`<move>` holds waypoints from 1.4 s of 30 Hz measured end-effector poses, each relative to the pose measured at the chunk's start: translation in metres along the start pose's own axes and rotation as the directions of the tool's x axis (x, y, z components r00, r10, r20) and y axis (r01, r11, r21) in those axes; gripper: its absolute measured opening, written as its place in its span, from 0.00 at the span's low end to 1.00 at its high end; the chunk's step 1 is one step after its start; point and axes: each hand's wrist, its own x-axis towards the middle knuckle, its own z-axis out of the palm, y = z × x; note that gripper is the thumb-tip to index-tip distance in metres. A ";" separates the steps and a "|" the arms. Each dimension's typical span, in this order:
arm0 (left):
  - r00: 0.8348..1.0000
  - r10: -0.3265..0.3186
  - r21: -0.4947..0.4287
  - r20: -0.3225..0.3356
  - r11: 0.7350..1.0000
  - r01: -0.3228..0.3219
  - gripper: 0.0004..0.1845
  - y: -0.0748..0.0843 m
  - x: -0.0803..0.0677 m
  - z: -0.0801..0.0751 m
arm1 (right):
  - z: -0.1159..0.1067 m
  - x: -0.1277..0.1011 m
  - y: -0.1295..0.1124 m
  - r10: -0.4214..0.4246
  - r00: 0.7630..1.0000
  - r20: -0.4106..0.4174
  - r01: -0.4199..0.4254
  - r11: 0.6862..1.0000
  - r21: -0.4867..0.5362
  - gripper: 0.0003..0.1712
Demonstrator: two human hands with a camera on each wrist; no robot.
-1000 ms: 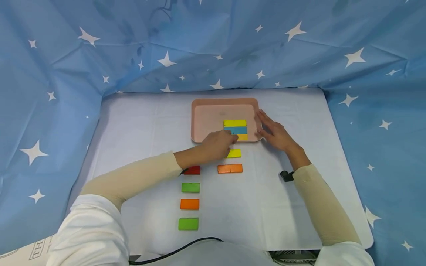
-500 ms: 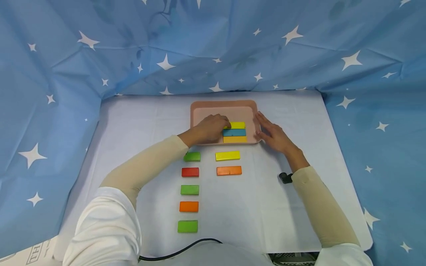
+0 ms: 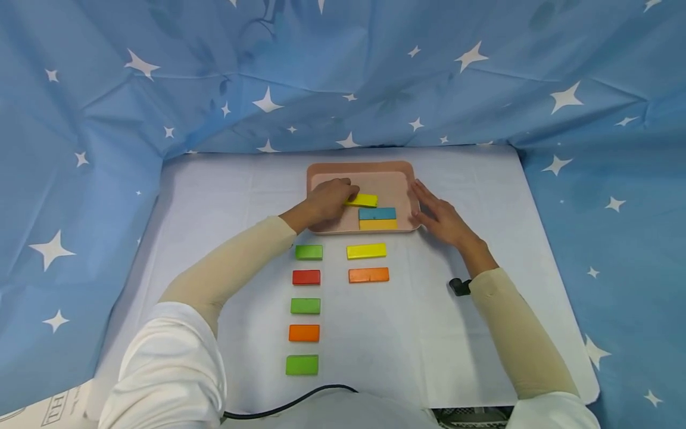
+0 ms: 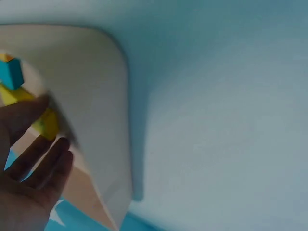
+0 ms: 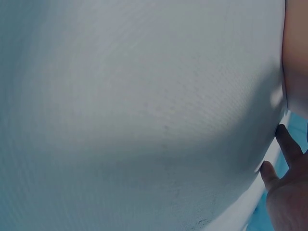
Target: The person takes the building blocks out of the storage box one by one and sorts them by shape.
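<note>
My left hand [image 3: 329,200] pinches the left end of a yellow block [image 3: 365,201] between thumb and fingers, inside the pink tray [image 3: 375,167]. That block, seen also in the left wrist view [image 4: 49,124], lies slightly tilted and left of the others. Just below it in the tray, a blue block [image 3: 377,214] touches a yellow-orange block [image 3: 378,224], side by side. At the tray's right rim rests my right hand [image 3: 442,217], fingers extended against the edge. The right wrist view catches only part of that hand [image 5: 288,192].
In front of the tray lie a yellow block [image 3: 367,251] and an orange block [image 3: 368,274]. To their left runs a column of several green, red and orange blocks, a red one [image 3: 306,277] among them. A black cable [image 3: 300,396] crosses the near edge.
My left hand has gone from the tray's near edge to the top yellow block and slid it left, away from the blue one. My right hand stays at the rim.
</note>
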 end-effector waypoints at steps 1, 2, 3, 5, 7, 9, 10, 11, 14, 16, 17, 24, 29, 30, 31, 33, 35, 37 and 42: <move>1.000 0.007 -0.006 -0.013 1.000 -0.007 0.12 -0.001 0.001 0.001 | 0.000 0.000 0.000 -0.002 1.000 0.000 0.002 1.000 0.000 0.41; 1.000 0.010 -0.015 -0.027 1.000 -0.010 0.11 -0.002 0.001 0.003 | 0.000 0.000 0.000 -0.004 1.000 0.001 0.004 1.000 0.002 0.41; 0.999 0.008 -0.025 -0.039 1.000 -0.009 0.11 -0.002 0.002 0.003 | 0.000 0.000 -0.001 -0.005 1.000 0.002 0.005 1.000 0.003 0.41; 0.998 -0.002 -0.045 -0.067 0.999 -0.001 0.12 -0.003 0.001 0.003 | 0.000 0.000 -0.001 -0.009 1.000 0.007 0.009 1.000 0.000 0.42; 0.995 -0.019 -0.074 -0.099 0.997 0.012 0.16 -0.003 0.000 0.001 | 0.000 0.000 -0.002 -0.013 1.000 0.006 0.013 1.000 0.000 0.42; 0.991 -0.029 -0.103 -0.131 0.995 0.016 0.21 -0.003 -0.003 -0.002 | 0.000 0.000 -0.002 -0.014 1.000 0.001 0.014 1.000 0.002 0.42; 0.989 -0.029 -0.113 -0.148 0.994 0.012 0.24 -0.003 -0.005 -0.004 | 0.000 0.000 -0.002 -0.012 1.000 0.000 0.012 1.000 0.003 0.42; 0.986 -0.028 -0.124 -0.162 0.992 0.007 0.25 -0.003 -0.007 -0.007 | 0.000 0.000 -0.002 -0.010 1.000 -0.001 0.010 1.000 0.005 0.42; 0.982 -0.010 -0.134 -0.188 0.991 -0.015 0.24 0.000 -0.013 -0.013 | 0.000 0.001 -0.002 0.001 1.000 0.004 -0.001 1.000 0.011 0.42; 0.981 0.006 -0.138 -0.193 0.990 -0.033 0.21 0.004 -0.017 -0.017 | 0.000 0.001 -0.002 0.007 1.000 0.011 -0.007 1.000 0.009 0.42; 0.982 0.014 -0.147 -0.191 0.988 -0.043 0.20 0.007 -0.020 -0.019 | 0.000 0.001 -0.001 0.009 1.000 0.012 -0.009 1.000 0.007 0.42; 0.984 0.067 -0.215 -0.164 0.971 -0.102 0.16 0.038 -0.050 -0.025 | -0.001 0.001 -0.003 -0.003 1.000 0.006 0.003 1.000 0.010 0.42; 0.979 0.150 -0.213 -0.136 0.961 -0.177 0.14 0.063 -0.081 -0.014 | -0.001 0.001 -0.001 -0.009 1.000 0.005 0.009 1.000 0.006 0.42; 0.979 0.161 -0.220 -0.126 0.958 -0.186 0.15 0.067 -0.087 -0.011 | 0.000 0.001 -0.001 -0.011 1.000 0.003 0.011 1.000 0.000 0.42; 0.979 0.170 -0.232 -0.114 0.953 -0.193 0.15 0.071 -0.093 -0.008 | 0.000 0.001 0.000 -0.013 1.000 0.000 0.013 1.000 -0.005 0.42; 0.978 0.184 -0.246 -0.099 0.948 -0.203 0.15 0.078 -0.105 -0.001 | 0.001 0.002 0.001 -0.019 1.000 -0.003 0.019 1.000 -0.014 0.42; 0.980 0.184 -0.256 -0.082 0.946 -0.199 0.15 0.083 -0.116 0.007 | 0.001 0.003 0.002 -0.023 1.000 -0.008 0.023 1.000 -0.017 0.42; 0.981 0.186 -0.275 -0.063 0.941 -0.196 0.15 0.087 -0.126 0.016 | 0.001 0.003 0.003 -0.023 1.000 -0.007 0.022 1.000 -0.015 0.42; 0.985 0.173 -0.277 0.000 0.946 -0.166 0.15 0.094 -0.141 0.043 | 0.002 0.002 0.002 -0.014 1.000 -0.008 0.014 1.000 0.000 0.42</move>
